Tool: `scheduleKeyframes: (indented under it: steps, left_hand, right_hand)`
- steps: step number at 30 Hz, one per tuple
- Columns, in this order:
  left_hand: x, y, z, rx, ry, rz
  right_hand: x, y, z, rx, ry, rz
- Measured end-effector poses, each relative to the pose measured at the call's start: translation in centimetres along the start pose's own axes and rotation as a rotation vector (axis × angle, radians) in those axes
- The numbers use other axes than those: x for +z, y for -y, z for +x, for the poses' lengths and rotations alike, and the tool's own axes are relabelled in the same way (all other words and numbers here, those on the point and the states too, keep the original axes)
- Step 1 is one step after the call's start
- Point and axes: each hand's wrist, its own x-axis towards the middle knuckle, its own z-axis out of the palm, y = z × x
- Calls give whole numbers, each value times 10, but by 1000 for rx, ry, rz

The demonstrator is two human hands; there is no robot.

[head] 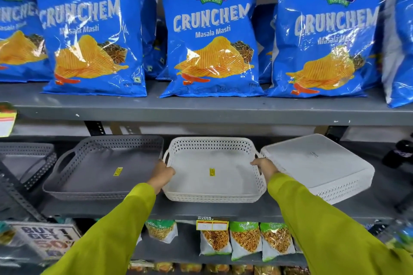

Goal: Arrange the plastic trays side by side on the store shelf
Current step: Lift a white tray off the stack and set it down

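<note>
A stack of white perforated plastic trays (212,158) sits upright on the middle grey shelf (201,210), a yellow sticker on its floor. My left hand (162,174) grips its left handle and my right hand (264,166) grips its right handle. To its left lies a stack of grey trays (105,163), close beside it. On its right a stack of white trays (319,163) lies upside down, tilted, touching the right handle area. Another grey tray (24,158) leans at the far left.
Blue crisp bags (212,40) fill the upper shelf (201,111) just above the trays. Green-topped snack packets (245,239) hang below. A slotted metal upright (15,194) crosses at the left. A dark object (400,154) sits at the right end.
</note>
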Motion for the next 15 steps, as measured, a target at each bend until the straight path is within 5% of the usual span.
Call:
scheduleKeyframes:
  steps: [8, 15]
  left_hand:
    - [16, -30, -21, 141, -418, -130]
    - [67, -71, -41, 336, -273, -177]
  right_hand:
    - [27, 34, -80, -227, -273, -151]
    - [-36, 47, -83, -398, -519, -263]
